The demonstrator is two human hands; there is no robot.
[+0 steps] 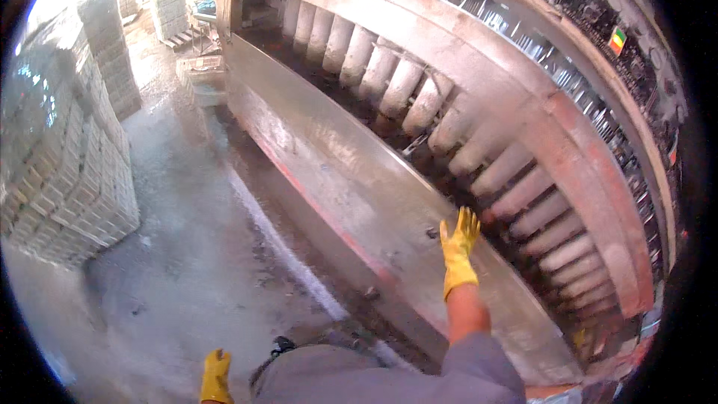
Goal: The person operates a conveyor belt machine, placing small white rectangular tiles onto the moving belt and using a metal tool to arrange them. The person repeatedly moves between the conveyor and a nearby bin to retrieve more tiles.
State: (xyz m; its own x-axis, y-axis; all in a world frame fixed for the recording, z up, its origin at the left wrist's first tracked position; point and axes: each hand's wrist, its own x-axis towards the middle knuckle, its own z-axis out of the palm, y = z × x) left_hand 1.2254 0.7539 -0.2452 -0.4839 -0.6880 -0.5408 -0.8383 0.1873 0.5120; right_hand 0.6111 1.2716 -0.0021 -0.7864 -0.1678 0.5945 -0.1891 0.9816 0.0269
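Observation:
My right hand (460,245), in a yellow rubber glove, reaches forward with its fingers spread and nothing in it. It is over the upper edge of a long, dull metal panel (329,153); whether it touches the metal I cannot tell. Just beyond the fingertips runs a row of thick, dusty cylinders (400,88), set side by side like rollers or pipes. A small dark lump (431,233) lies on the panel by my thumb. Low at my left side is my left hand (215,378), gloved in yellow too, its fingers curled in and no object showing.
A curved, pale metal housing (449,37) arches over the cylinders. Stacks of wrapped blocks (82,179) stand on the left, with more pallets (170,15) farther off. A white line (288,247) crosses the wet-looking floor (187,254) beside the panel's base.

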